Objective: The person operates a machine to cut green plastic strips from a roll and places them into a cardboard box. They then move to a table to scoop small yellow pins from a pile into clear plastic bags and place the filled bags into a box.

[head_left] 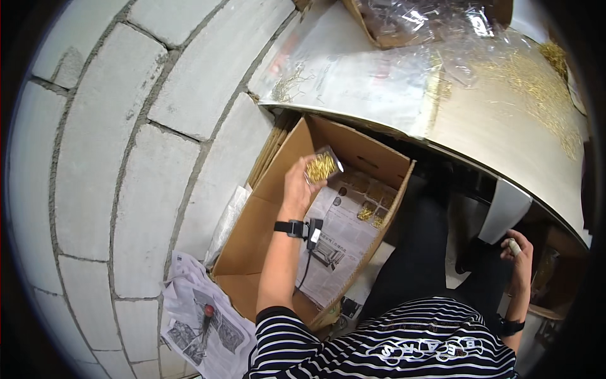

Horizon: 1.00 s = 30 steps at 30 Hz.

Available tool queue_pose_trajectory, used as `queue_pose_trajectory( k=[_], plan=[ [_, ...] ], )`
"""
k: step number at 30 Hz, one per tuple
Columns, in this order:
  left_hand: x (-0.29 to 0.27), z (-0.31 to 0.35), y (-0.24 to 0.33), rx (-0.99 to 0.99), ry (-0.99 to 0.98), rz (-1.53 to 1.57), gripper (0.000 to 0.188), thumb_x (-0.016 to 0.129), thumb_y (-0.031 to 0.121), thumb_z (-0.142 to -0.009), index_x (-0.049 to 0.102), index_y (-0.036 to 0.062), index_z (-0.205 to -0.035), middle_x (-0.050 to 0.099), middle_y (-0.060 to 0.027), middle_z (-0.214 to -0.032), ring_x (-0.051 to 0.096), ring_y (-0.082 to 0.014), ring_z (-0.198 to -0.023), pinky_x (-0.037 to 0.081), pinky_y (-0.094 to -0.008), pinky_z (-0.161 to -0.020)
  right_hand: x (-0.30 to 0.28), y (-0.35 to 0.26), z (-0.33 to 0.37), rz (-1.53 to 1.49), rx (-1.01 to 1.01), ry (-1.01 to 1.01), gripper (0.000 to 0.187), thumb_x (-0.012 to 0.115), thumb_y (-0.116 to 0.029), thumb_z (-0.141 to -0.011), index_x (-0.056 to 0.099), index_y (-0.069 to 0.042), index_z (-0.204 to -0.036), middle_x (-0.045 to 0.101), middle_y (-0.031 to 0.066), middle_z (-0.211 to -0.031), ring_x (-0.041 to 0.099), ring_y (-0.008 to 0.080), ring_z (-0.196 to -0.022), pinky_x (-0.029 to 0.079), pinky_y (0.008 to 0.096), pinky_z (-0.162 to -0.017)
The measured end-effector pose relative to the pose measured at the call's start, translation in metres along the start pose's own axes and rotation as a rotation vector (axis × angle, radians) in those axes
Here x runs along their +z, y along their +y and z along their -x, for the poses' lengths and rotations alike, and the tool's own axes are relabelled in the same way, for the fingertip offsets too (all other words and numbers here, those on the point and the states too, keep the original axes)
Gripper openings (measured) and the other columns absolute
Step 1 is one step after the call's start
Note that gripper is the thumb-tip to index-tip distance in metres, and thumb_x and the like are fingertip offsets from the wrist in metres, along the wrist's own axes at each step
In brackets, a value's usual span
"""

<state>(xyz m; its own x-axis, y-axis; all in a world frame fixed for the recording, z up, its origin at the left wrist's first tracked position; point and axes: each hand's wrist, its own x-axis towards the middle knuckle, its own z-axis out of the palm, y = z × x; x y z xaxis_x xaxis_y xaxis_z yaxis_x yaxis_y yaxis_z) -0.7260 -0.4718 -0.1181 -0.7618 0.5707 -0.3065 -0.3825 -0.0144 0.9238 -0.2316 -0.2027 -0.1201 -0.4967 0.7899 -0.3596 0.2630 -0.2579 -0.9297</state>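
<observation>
Head camera: looks steeply down from the wearer's head through a fisheye lens, dark at the rim.
Carton [262, 215]: near the middle, seen into from above.
Wall [161, 151]: bends along the left.
Counter [372, 95]: crosses the top and upper right.
Shirt [416, 335]: near, cut by the lower edge.
Left hand [297, 183]: central.
Right hand [519, 252]: lower right.

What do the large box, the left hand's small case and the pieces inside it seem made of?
Large box: matte brown cardboard, by its thin, plain walls. Small case in the left hand: probably glossy clear plastic; contents show through. Pieces: gold-coloured, likely metal from the gleam, perhaps plated.
</observation>
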Motion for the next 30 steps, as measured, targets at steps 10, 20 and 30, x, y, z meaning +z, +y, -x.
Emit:
queue_pose_trajectory(
  k=[10,20,30],
  plan=[
    [-0.061,-0.046,-0.228,-0.417,0.39,0.076,0.025,0.053,0.021,-0.092,0.059,0.0111,-0.114,0.065,-0.0046,-0.096,0.061,-0.0159,-0.077,0.047,-0.0318,-0.065,0.025,0.006,-0.004,0.321,0.2,-0.189,0.025,0.054,-0.012,-0.086,0.057,0.005,-0.104,0.061,0.0083,-0.08,0.059,0.0137,-0.066,0.049,0.0251,-0.061],
    [-0.047,-0.077,-0.311,0.102,0.431,-0.747,0.037,0.052,-0.002,-0.072,0.058,-0.0063,-0.108,0.063,-0.022,-0.099,0.058,-0.0327,-0.095,0.044,-0.0375,-0.087,0.047,-0.016,0.002,0.635,0.131,-0.337,0.032,0.055,-0.011,-0.085,0.056,0.006,-0.112,0.065,0.0161,-0.096,0.063,0.0247,-0.088,0.049,0.0325,-0.078],
    [-0.027,-0.067,-0.161,0.411,0.289,-0.723,0.019,0.051,0.0,-0.084,0.059,-0.0061,-0.1,0.061,-0.0097,-0.087,0.058,-0.0164,-0.08,0.047,-0.0284,-0.076,0.003,-0.174,-0.064,0.844,-0.469,0.079,0.034,0.06,-0.021,-0.085,0.059,0.001,-0.111,0.063,0.022,-0.098,0.063,0.0349,-0.089,0.049,0.0386,-0.079]
  ],
)
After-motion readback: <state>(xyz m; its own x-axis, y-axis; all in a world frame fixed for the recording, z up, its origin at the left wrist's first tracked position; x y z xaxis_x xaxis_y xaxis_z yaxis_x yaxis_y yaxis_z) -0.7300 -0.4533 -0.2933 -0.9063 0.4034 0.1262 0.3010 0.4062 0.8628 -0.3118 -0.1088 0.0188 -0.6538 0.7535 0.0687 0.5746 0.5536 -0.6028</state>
